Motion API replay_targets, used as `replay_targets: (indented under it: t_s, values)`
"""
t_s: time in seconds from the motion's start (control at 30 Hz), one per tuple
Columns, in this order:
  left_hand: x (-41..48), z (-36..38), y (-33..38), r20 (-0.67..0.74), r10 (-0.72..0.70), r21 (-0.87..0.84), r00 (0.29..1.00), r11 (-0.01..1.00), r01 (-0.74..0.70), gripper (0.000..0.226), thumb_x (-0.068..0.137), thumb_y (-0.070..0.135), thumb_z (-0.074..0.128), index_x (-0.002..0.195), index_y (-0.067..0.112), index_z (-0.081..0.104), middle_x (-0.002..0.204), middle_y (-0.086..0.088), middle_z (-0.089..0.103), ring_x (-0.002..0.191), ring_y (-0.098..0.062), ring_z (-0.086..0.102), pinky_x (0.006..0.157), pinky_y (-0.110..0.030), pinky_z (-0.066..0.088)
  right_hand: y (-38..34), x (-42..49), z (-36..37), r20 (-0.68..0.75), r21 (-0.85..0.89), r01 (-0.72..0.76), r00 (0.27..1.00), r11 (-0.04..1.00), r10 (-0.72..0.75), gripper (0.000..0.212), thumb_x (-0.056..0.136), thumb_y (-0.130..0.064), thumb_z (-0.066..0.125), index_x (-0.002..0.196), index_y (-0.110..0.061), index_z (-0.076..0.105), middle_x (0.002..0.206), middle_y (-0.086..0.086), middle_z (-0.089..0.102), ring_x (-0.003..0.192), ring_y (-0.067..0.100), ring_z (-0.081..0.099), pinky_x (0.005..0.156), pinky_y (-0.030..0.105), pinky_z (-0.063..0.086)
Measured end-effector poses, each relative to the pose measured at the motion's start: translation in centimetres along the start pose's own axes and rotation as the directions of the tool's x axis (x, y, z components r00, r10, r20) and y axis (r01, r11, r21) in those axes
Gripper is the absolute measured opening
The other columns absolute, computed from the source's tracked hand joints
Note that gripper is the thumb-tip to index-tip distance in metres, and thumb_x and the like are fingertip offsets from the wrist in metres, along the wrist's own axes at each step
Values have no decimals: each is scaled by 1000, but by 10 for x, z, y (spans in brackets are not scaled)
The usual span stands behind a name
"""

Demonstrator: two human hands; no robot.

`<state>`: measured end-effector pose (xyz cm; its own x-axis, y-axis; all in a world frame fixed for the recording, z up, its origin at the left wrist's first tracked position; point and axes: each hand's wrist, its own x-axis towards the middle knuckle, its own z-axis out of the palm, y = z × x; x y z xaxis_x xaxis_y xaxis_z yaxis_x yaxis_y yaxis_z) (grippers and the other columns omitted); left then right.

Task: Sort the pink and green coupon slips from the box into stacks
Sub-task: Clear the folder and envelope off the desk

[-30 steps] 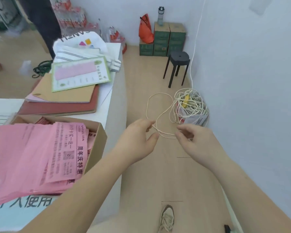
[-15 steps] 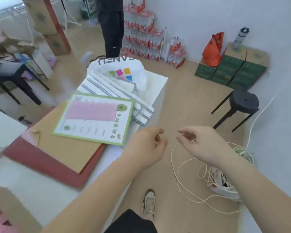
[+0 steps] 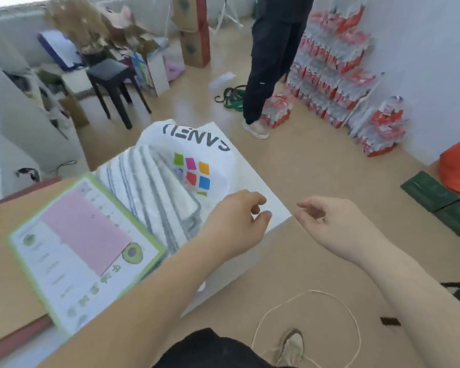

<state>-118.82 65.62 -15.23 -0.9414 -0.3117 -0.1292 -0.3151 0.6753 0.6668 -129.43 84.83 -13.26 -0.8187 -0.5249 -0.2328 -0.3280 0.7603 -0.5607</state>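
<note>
The box of pink slips is out of view. A green-bordered sheet [image 3: 91,251] with a pink block lies on brown boards [image 3: 8,264] on the white table [image 3: 260,181]. My left hand [image 3: 237,224] hovers over the table's corner, thumb and forefinger tips together. My right hand [image 3: 335,224] hangs beside it over the floor, fingers curled toward the thumb. A white cord [image 3: 311,292] loops near the floor below my right forearm. At the fingers, the cord is too thin and blurred to make out.
A striped towel [image 3: 154,197] and a white printed bag [image 3: 197,152] lie on the table's far end. A person in black trousers [image 3: 271,62] stands beyond it, beside stacked bottle packs [image 3: 332,65]. A black stool [image 3: 112,75] stands far left; green boxes [image 3: 436,192] at right.
My view has swung up and left, away from the box of pink slips and the cord pile. Both hands have kept their pinching pose and risen to the table's corner.
</note>
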Motion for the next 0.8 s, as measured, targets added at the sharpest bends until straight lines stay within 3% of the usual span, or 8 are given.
replay_targets:
  t_s: [0.07, 0.2, 0.4, 0.5, 0.6, 0.7, 0.8]
  values:
    - [19, 7, 5, -146, -134, -70, 980, 990, 125, 31, 99, 37, 60, 126, 25, 66, 101, 15, 62, 90, -6, 58, 92, -31, 50, 7, 48, -15, 72, -8, 107, 992, 994, -106, 31, 94, -43, 64, 122, -32, 71, 101, -20, 68, 95, 1, 66, 91, 34, 54]
    - [33, 7, 14, -375, -374, -202, 848, 926, 319, 23, 98, 34, 60, 120, 28, 66, 99, 16, 62, 86, 0, 59, 87, -30, 52, -7, 115, -32, 258, 36, 285, 923, 958, -284, 28, 96, -39, 65, 121, -31, 71, 97, -25, 67, 92, -5, 64, 89, 31, 54]
    - [62, -2, 1, -536, -567, -289, 625, 819, 496, 46, 100, 46, 56, 143, 33, 53, 134, 17, 49, 113, -3, 55, 93, -27, 47, -52, 205, -26, 410, 119, 544, 735, 831, -540, 43, 97, -37, 64, 139, -32, 59, 110, -21, 61, 100, 1, 62, 93, 33, 52]
    - [91, -2, -7, -527, -650, -337, 548, 751, 567, 58, 98, 64, 46, 152, 44, 37, 152, 21, 35, 136, -2, 41, 103, -27, 41, -75, 251, -12, 436, 134, 692, 601, 709, -670, 46, 98, -35, 63, 143, -34, 54, 110, -23, 50, 105, -1, 55, 93, 34, 51]
    - [120, 4, -16, -401, -758, -374, 514, 648, 664, 61, 97, 73, 36, 154, 51, 29, 164, 15, 25, 151, -4, 23, 117, -38, 35, -95, 290, 2, 495, 156, 764, 488, 627, -719, 44, 99, -35, 61, 142, -34, 56, 117, -21, 50, 110, -1, 54, 94, 33, 50]
    - [137, 17, -19, -323, -811, -284, 489, 575, 767, 62, 99, 70, 35, 157, 49, 24, 161, 5, 35, 146, -20, 35, 115, -41, 36, -113, 314, 16, 557, 192, 826, 354, 531, -751, 38, 98, -33, 61, 137, -35, 61, 126, -22, 52, 117, -1, 53, 97, 35, 50]
    - [150, 30, -17, -324, -864, -207, 386, 463, 862, 62, 99, 70, 34, 156, 51, 21, 153, 5, 40, 136, -27, 40, 106, -40, 40, -128, 334, 27, 642, 206, 889, 192, 409, -742, 38, 98, -35, 60, 136, -38, 61, 136, -25, 47, 127, -3, 47, 98, 31, 48]
